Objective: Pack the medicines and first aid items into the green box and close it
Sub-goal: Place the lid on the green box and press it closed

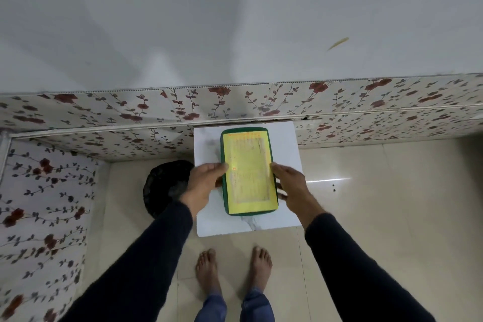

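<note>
White marble-patterned table [261, 225] on beige floor tiles [379, 217]; black bag [162, 185] beside it; floral wall panels [104, 112].

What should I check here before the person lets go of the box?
1. Lid on the box: it lies flat over the top with the yellow label up. Ok.
2. Lid fully latched: no catch shows from above. Cannot tell.
3. Items packed: none lie loose on the white table. Ok, though the contents are hidden.
4. Left hand: on the box's left edge, thumb on the lid. Ok.
5. Right hand: against the box's right edge. Ok.
6. Box placement: wholly on the table, clear of its edges. Ok.
</note>
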